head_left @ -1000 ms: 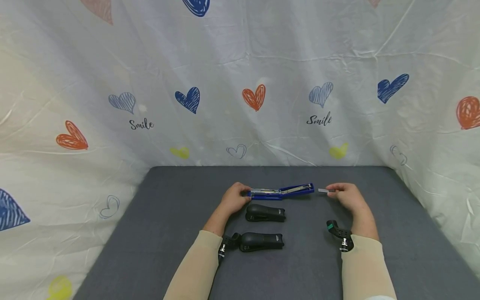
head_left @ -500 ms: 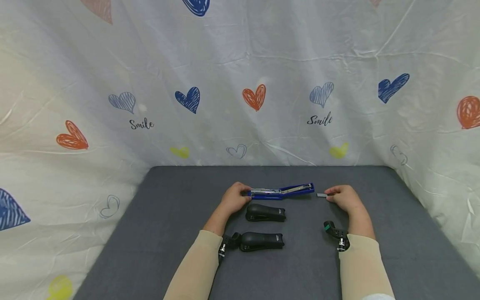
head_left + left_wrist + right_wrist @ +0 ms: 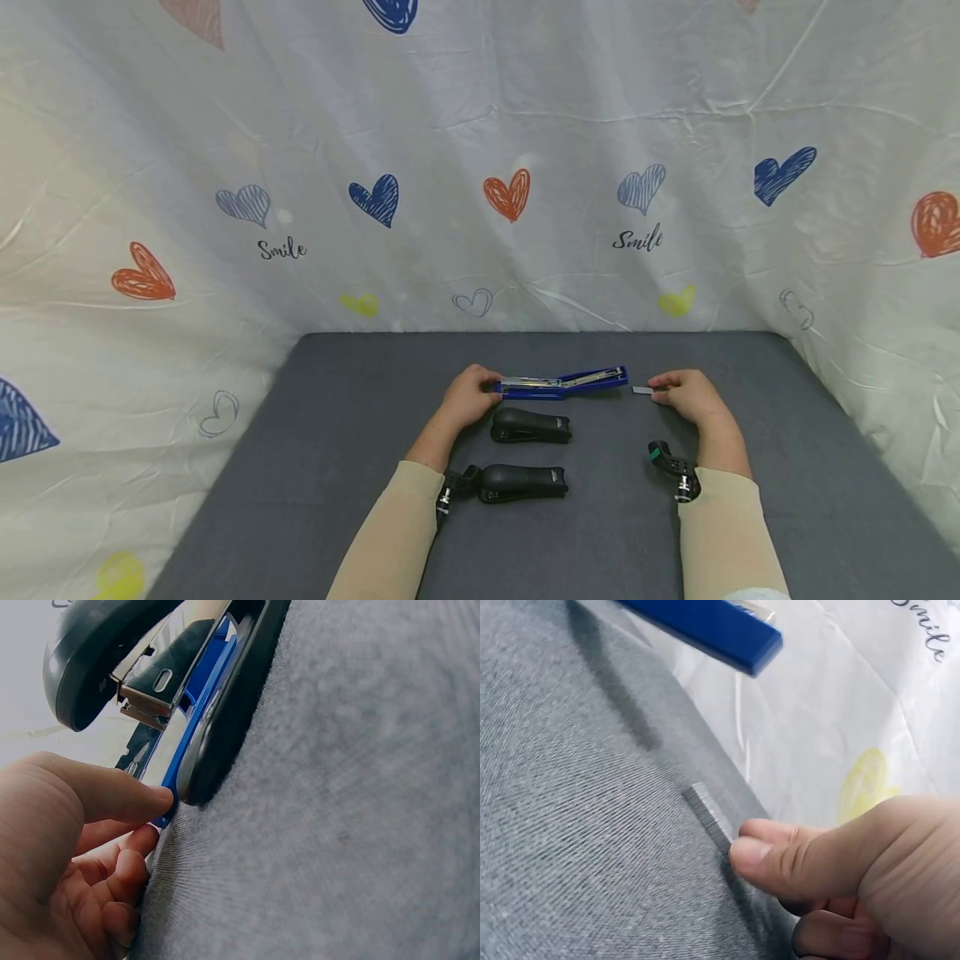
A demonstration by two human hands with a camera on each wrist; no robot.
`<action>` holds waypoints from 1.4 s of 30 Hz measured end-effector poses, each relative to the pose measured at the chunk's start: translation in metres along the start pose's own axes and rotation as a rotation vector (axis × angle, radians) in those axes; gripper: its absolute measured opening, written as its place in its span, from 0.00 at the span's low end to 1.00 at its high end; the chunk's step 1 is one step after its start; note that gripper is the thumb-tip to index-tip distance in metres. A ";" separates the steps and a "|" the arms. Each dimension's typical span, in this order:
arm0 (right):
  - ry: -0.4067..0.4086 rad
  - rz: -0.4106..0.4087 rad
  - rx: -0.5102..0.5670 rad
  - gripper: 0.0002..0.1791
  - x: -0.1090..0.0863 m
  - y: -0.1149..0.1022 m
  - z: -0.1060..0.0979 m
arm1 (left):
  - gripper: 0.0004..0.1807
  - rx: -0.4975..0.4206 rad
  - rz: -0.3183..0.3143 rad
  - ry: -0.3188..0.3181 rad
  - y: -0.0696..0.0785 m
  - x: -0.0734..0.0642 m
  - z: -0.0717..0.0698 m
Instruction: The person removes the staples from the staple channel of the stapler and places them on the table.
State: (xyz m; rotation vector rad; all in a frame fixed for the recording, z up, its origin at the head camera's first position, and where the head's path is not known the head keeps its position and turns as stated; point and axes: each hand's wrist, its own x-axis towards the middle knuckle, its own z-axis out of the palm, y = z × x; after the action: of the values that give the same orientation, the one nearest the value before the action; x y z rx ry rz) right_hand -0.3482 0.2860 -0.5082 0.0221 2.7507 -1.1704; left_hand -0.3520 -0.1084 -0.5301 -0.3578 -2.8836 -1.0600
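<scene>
A blue stapler (image 3: 534, 395) lies folded open near the back of the table, its metal channel facing up and its top arm (image 3: 596, 381) swung out to the right. My left hand (image 3: 468, 395) pinches the stapler's left end between thumb and fingers, as the left wrist view also shows. In my right hand (image 3: 693, 394), thumb and fingertips pinch a strip of staples (image 3: 709, 819), its free end pointing left. The strip is just right of the top arm's end, apart from it, low over the cloth. Fingers hide the strip's right part.
Two black staplers lie in front of the blue one: a nearer one (image 3: 523, 484) and a middle one (image 3: 530, 426). Grey cloth covers the table (image 3: 600, 542). A white curtain (image 3: 435, 267) with printed hearts hangs behind and at the sides.
My right hand has moved slightly left and toward me with the strip of staples, then nearly stopped. The left hand and the blue stapler stay in place.
</scene>
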 end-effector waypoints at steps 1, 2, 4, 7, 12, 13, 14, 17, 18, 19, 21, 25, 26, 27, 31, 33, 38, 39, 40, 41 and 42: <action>0.003 -0.005 0.000 0.19 0.000 -0.001 0.000 | 0.17 0.001 0.001 0.001 0.000 0.000 0.000; 0.010 -0.009 0.001 0.20 -0.001 -0.001 -0.001 | 0.17 0.000 0.001 0.003 0.000 0.000 0.000; 0.028 -0.027 0.003 0.20 -0.001 -0.002 -0.001 | 0.17 -0.002 0.003 0.004 -0.001 0.000 0.000; 0.065 -0.053 0.023 0.19 0.000 -0.005 -0.003 | 0.17 -0.003 0.004 0.004 -0.001 0.000 0.000; 0.129 -0.082 0.062 0.19 -0.001 -0.015 -0.004 | 0.17 0.000 -0.002 0.007 0.000 0.000 0.001; 0.141 -0.090 0.064 0.19 -0.002 -0.018 -0.004 | 0.17 0.000 -0.003 0.008 0.000 0.000 0.001; 0.157 -0.099 0.066 0.19 -0.002 -0.020 -0.004 | 0.17 0.001 -0.004 0.008 0.000 0.000 0.001; 0.208 -0.126 0.070 0.19 -0.003 -0.026 -0.005 | 0.17 0.001 -0.003 0.009 0.000 0.000 0.001; 0.225 -0.133 0.077 0.18 -0.004 -0.028 -0.005 | 0.17 0.000 -0.001 0.008 0.000 0.000 0.001; 0.245 -0.135 0.085 0.19 -0.004 -0.030 -0.005 | 0.17 -0.001 -0.001 0.008 0.000 0.000 0.001; 0.280 -0.135 0.101 0.20 -0.004 -0.035 -0.005 | 0.17 0.000 0.001 0.009 -0.001 0.000 0.001; 0.332 -0.150 0.117 0.22 -0.007 -0.046 -0.006 | 0.17 0.003 0.003 0.005 0.000 0.000 0.001; 0.347 -0.162 0.113 0.22 -0.008 -0.049 -0.007 | 0.17 0.003 0.004 0.004 0.000 0.000 0.000; 0.362 -0.173 0.110 0.22 -0.009 -0.052 -0.007 | 0.17 0.004 0.006 0.004 0.001 -0.001 0.000; 0.432 -0.228 0.111 0.20 -0.010 -0.067 -0.005 | 0.17 0.006 0.010 0.006 0.002 -0.001 -0.002; 0.455 -0.255 0.120 0.19 -0.011 -0.074 -0.002 | 0.17 0.013 0.006 0.008 0.002 -0.001 -0.002; 0.472 -0.333 0.138 0.16 -0.010 -0.088 0.005 | 0.17 0.017 -0.009 0.003 0.002 0.000 -0.001; 0.470 -0.347 0.140 0.15 -0.009 -0.090 0.007 | 0.17 0.017 -0.010 0.004 0.001 0.000 0.000; 0.469 -0.361 0.142 0.15 -0.009 -0.092 0.009 | 0.17 0.017 -0.008 0.004 0.001 0.001 0.000; 0.466 -0.374 0.142 0.14 -0.008 -0.094 0.011 | 0.17 0.019 -0.007 0.003 0.001 0.001 0.000; 0.464 -0.383 0.146 0.14 -0.008 -0.097 0.013 | 0.17 0.022 -0.007 0.002 0.001 0.001 0.000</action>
State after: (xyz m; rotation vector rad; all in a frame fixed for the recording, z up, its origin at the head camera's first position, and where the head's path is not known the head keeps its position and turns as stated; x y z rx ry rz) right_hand -0.3458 0.2097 -0.4468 -0.2600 3.1556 -1.6429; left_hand -0.3527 -0.1069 -0.5295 -0.3458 -2.8939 -1.0282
